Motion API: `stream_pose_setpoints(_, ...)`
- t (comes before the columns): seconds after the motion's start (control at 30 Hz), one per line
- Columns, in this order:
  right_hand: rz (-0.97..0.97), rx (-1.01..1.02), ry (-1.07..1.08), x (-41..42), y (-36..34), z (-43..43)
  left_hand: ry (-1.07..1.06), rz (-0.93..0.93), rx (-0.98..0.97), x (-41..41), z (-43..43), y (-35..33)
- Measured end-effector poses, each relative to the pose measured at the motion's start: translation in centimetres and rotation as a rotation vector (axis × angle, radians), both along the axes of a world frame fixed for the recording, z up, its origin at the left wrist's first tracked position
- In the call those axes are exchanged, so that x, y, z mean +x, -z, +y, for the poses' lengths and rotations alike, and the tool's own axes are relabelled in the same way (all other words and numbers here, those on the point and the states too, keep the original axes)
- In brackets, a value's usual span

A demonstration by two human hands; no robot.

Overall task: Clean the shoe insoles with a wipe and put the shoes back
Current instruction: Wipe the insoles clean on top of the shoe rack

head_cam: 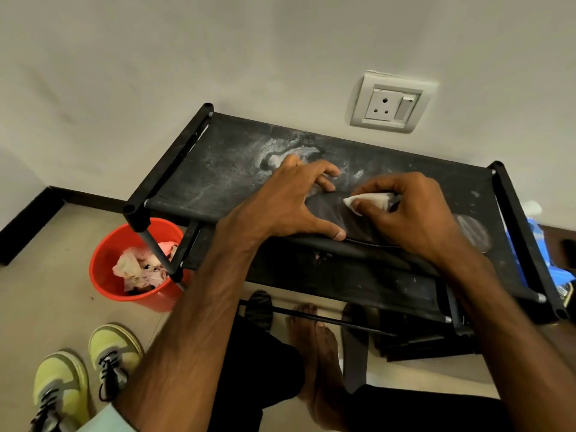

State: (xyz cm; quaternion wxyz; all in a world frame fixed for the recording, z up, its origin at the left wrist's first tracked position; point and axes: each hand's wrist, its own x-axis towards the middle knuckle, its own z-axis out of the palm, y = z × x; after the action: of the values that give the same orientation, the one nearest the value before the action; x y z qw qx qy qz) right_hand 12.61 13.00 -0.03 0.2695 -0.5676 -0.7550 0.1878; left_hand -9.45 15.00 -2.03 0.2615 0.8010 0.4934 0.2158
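Note:
A dark insole (330, 210) lies flat on the top shelf of a black shoe rack (218, 169). My left hand (290, 201) is spread over the insole's left end and presses it down. My right hand (411, 213) pinches a crumpled white wipe (367, 201) against the insole's surface. A second dark insole (473, 232) rests on the shelf further right. A pair of yellow-green sneakers (81, 375) stands on the floor at lower left.
A red bucket (103, 266) holding used wipes sits on the floor beside the rack's left leg. A wall socket (391, 104) is above the rack. A blue packet (542, 244) lies at the rack's right side. My bare feet (314, 353) are under the rack's front.

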Motion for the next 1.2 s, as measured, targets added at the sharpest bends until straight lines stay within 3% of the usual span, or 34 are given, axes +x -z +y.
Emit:
stream_pose_setpoints(0.2, 0.010, 0.020, -0.045, -0.8, -0.2, -0.1, 0.002, 0.017, -0.073, -1.0, -0.4, -0.3)
stream_pose_setpoints(0.47, -0.113, 0.009, -0.042, -3.1, -0.3, 1.7, -0.006, -0.015, -0.123, -0.8, -0.4, 0.0)
stream_pose_setpoints(0.67, -0.313, -0.108, -0.098, -4.0, -0.8, 2.8, -0.041, -0.045, -0.125, -0.7, -0.3, 0.4)
stream_pose_setpoints(1.0, -0.335, -0.240, -0.202, -0.9, -2.6, -0.6, -0.078, -0.032, -0.100, -0.2, -0.2, 0.3)
stream_pose_setpoints(1.2, -0.431, -0.115, -0.078, -2.7, -1.4, -0.1, -0.069, -0.040, -0.169, -0.7, 0.1, 0.3)
